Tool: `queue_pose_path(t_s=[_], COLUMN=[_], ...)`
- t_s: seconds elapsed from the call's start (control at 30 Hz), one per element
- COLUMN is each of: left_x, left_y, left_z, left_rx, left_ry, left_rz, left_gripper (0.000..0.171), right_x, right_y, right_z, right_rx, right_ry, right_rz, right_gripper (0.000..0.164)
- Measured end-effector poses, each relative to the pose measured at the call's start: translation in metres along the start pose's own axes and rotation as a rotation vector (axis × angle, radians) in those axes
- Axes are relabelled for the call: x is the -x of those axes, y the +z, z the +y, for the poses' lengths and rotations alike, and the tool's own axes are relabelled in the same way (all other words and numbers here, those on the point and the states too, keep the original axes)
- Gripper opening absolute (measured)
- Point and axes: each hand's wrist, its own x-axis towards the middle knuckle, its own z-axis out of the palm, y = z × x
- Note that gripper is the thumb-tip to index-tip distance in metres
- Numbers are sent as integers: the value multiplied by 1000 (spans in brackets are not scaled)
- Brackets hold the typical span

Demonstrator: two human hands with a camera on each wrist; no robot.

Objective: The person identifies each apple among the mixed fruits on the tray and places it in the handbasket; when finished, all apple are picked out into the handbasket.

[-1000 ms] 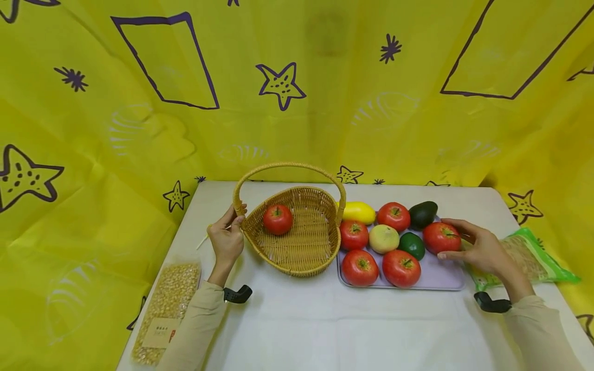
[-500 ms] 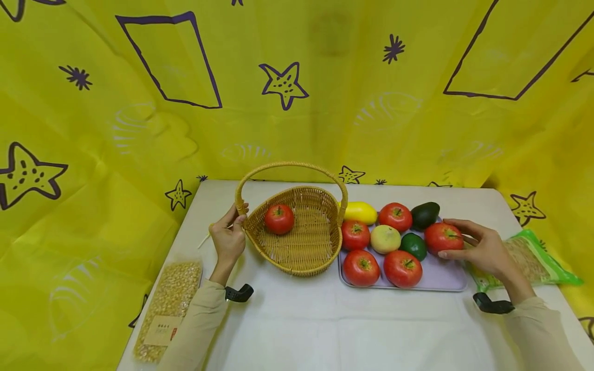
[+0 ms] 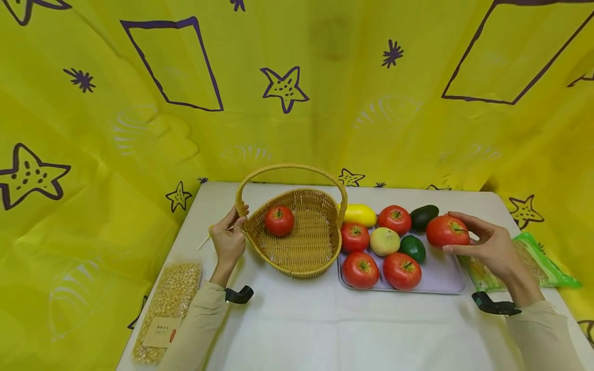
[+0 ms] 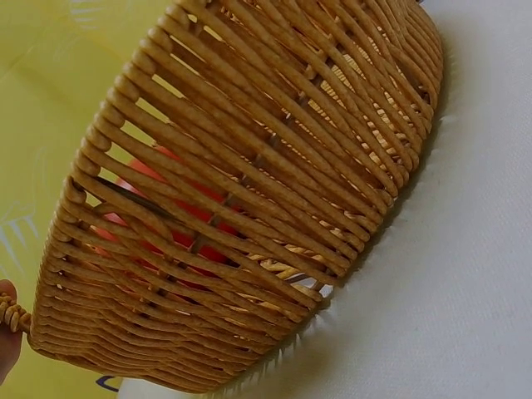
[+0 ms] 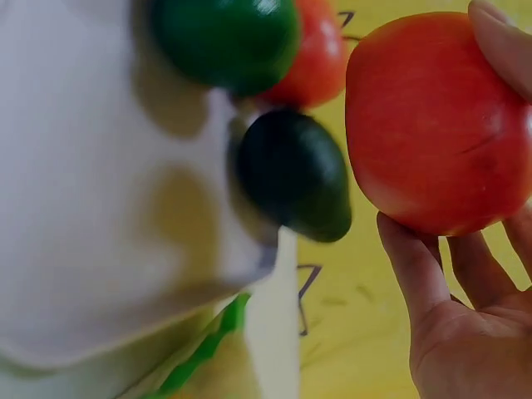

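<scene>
Here, the right hand (image 3: 493, 251) pinched a red fruit (image 3: 446, 231) well right of the basket (image 3: 311, 245), whose handle (image 3: 292, 166) the left hand (image 3: 228, 242) gripped.

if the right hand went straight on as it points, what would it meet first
Probably the dark avocado, with the red fruit in the right hand leading; height is unclear, so it might pass above.

A kernel bag (image 3: 176, 288) lies left, a green-edged bag (image 3: 547, 268) right, before yellow cloth (image 3: 343, 134).
</scene>
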Motion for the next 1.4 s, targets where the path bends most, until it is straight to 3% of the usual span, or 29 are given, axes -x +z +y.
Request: queue_pose_path(t_s=[0.13,0.47,0.63,0.83,1.4], left_x=[2,3,3,4,1], left_y=[0,-3,-3,-2,-1], left_z=[-1,-1,-1,-1,-1], left_rx=[-9,18,28,29,13], left_ry=[7,2,-9,-21,-10], left_rz=[4,-1,1,-3,-21], left_gripper=[37,37,37,38,36], right_x=[-2,-7,-9,-11,-32], right_y=[9,41,62,84,133], right_z=[-9,-35,-48,-59,-73], right_rx=[-82,-68,16,98,9], right_ry=[-16,-75,-108,-164,-221], right_rz=[-42,-101,-135,-116,-244], right_gripper=[77,74,76,76,85])
